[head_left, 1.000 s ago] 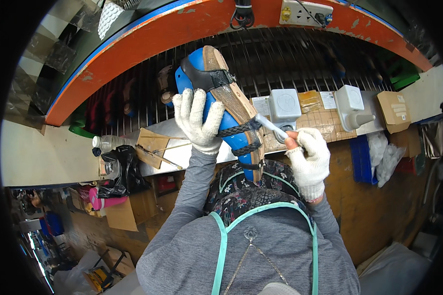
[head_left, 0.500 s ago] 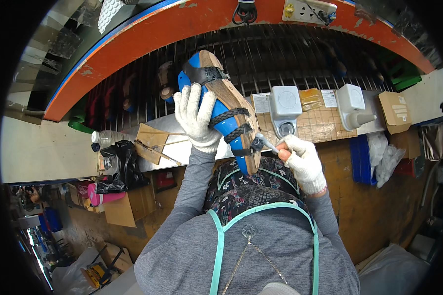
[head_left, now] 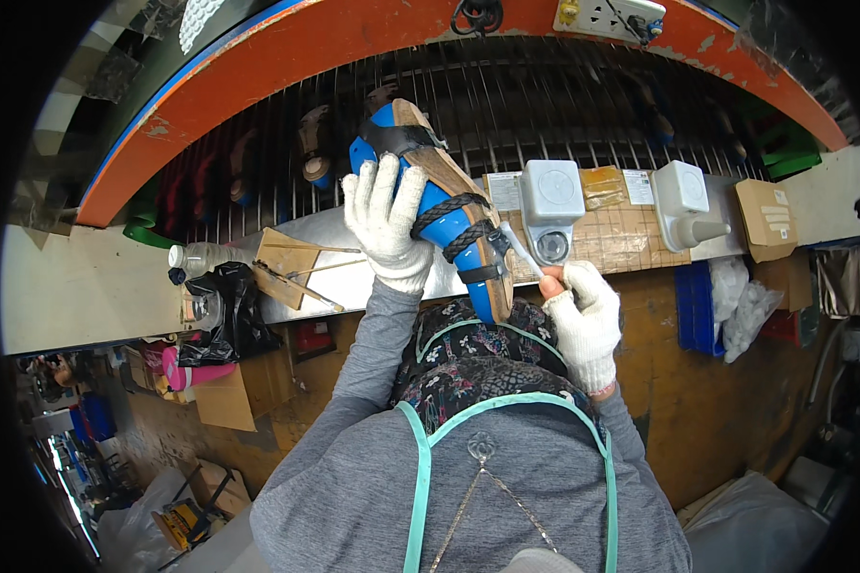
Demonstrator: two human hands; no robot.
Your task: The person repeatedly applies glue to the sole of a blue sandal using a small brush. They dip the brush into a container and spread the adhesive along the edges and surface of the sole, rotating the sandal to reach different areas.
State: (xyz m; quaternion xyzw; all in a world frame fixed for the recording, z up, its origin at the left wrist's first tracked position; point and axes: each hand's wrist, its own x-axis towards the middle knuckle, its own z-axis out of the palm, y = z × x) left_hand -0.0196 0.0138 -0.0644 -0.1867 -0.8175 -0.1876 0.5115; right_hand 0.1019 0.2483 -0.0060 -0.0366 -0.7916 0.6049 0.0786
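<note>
My left hand [head_left: 388, 224], in a white fingerless-tipped glove, grips a blue shoe last [head_left: 454, 232] from its left side. The last is tilted, one end up and away from me. Its brown sole side faces up and right, and a sandal upper of black braided straps [head_left: 451, 207] is wrapped over it. In my right hand [head_left: 583, 315], also gloved with bare fingertips, is a brush with a pale handle [head_left: 521, 250]. The fingers are closed on the handle's lower end. The brush's dark tip touches the last's edge by the middle straps.
On the bench, two pale dispenser pots [head_left: 552, 196] stand on taped cardboard [head_left: 631, 234] at the right. Brushes lie on a wooden board [head_left: 287, 263] to the left, beside a clear bottle [head_left: 201, 256] and black plastic bag [head_left: 234, 310]. Behind runs a metal rod rack [head_left: 506, 105] under an orange frame.
The brush tip has moved up along the last's edge, from the lowest strap toward the middle ones. My right hand has lowered its wrist slightly, and the last has turned a little.
</note>
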